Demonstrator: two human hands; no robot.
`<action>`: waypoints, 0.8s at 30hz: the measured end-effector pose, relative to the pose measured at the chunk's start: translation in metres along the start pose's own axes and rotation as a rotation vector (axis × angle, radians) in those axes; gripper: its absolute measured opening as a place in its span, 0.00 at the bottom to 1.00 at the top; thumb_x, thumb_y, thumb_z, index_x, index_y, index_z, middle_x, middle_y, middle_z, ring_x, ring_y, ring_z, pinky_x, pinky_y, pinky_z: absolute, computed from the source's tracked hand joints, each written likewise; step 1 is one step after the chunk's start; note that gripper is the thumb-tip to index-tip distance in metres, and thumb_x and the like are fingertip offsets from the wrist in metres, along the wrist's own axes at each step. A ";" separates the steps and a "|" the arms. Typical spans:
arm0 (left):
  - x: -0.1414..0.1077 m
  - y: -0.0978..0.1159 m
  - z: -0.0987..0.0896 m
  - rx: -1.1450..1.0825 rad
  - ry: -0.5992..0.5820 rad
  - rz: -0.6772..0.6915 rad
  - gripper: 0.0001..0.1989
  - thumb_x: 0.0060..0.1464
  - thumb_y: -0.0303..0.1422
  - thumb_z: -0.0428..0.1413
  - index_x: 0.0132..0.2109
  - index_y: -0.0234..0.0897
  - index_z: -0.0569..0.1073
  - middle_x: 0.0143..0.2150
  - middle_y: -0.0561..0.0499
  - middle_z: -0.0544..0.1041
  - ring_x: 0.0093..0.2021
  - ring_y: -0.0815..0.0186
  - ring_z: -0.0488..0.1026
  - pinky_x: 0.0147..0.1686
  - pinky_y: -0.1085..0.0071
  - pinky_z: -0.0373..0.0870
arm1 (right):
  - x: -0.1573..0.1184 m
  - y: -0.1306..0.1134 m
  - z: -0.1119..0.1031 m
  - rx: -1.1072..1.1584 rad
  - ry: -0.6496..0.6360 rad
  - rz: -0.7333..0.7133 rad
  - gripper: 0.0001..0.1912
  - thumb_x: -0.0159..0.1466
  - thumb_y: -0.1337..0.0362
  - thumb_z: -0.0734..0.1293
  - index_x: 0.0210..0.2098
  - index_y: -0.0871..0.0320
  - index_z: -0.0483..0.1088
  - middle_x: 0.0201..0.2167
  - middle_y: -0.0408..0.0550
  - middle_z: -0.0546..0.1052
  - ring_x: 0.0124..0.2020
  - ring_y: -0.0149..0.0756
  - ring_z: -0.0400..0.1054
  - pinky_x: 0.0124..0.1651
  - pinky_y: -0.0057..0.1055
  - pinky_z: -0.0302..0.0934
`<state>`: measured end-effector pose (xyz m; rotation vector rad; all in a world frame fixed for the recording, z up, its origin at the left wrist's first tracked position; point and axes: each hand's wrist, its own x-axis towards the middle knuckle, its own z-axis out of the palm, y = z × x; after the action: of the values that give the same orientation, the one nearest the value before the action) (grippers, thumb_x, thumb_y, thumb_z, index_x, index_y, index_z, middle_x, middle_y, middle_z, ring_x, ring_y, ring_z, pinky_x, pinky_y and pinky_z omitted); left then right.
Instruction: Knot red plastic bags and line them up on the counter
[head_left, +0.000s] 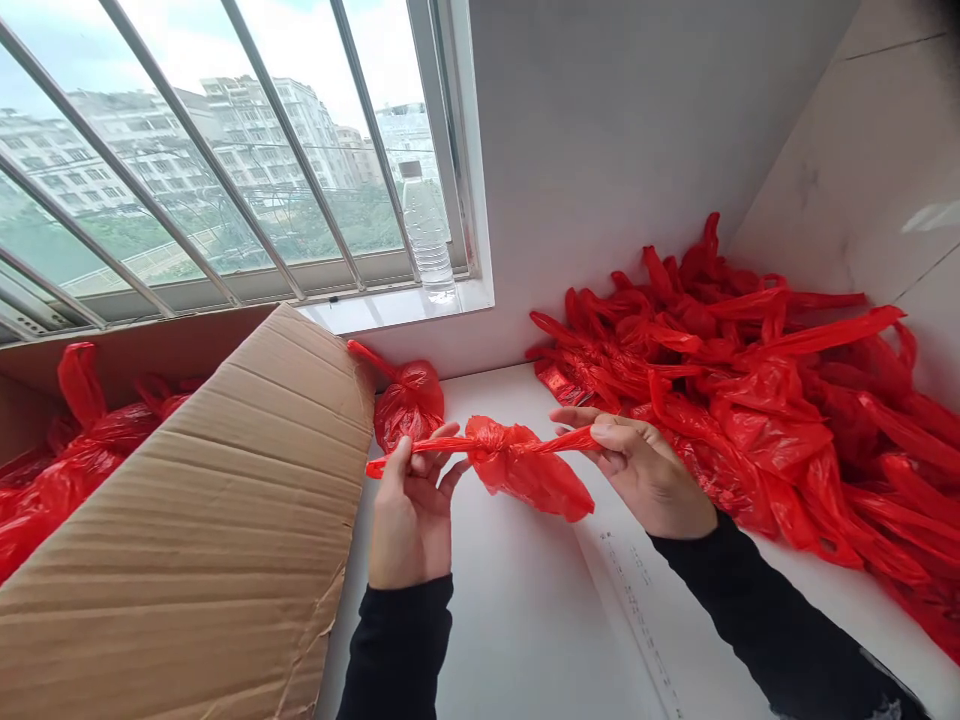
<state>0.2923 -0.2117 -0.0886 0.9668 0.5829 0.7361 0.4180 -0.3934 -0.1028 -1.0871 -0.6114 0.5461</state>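
A red plastic bag is stretched sideways between my two hands above the white surface, with a bunched knot in its middle and its body hanging to the right. My left hand pinches one twisted handle between thumb and fingers. On the other side my right hand grips the opposite handle, index finger extended. What the bag contains, if anything, cannot be made out. Just behind my left hand sits another knotted red bag, rounded, close to the cardboard box's edge.
An open cardboard box at the left holds red bags. A large heap of red bags lies against the wall at the right. A clear water bottle stands on the sill of the barred window. Print marks the white surface.
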 end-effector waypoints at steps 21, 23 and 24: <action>-0.007 -0.015 0.004 0.552 -0.163 0.118 0.17 0.52 0.39 0.65 0.46 0.37 0.76 0.26 0.59 0.69 0.26 0.71 0.64 0.30 0.72 0.63 | -0.009 0.029 0.024 -0.270 -0.243 0.443 0.15 0.65 0.51 0.68 0.39 0.55 0.64 0.27 0.36 0.71 0.20 0.26 0.63 0.28 0.30 0.66; -0.011 -0.018 -0.001 0.670 -0.176 0.154 0.17 0.52 0.40 0.65 0.47 0.37 0.78 0.28 0.57 0.71 0.28 0.69 0.66 0.34 0.70 0.65 | -0.011 0.031 0.025 -0.357 -0.237 0.415 0.15 0.66 0.51 0.66 0.43 0.56 0.67 0.32 0.40 0.72 0.26 0.30 0.67 0.31 0.33 0.70; -0.014 -0.022 -0.006 0.716 -0.157 0.178 0.17 0.53 0.41 0.64 0.47 0.37 0.78 0.32 0.54 0.74 0.31 0.67 0.69 0.37 0.68 0.66 | -0.013 0.034 0.027 -0.427 -0.224 0.387 0.15 0.67 0.51 0.65 0.44 0.56 0.68 0.35 0.43 0.73 0.31 0.33 0.70 0.36 0.37 0.72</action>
<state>0.2856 -0.2280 -0.1090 1.7410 0.6387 0.6035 0.3867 -0.3729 -0.1275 -1.5771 -0.7374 0.9078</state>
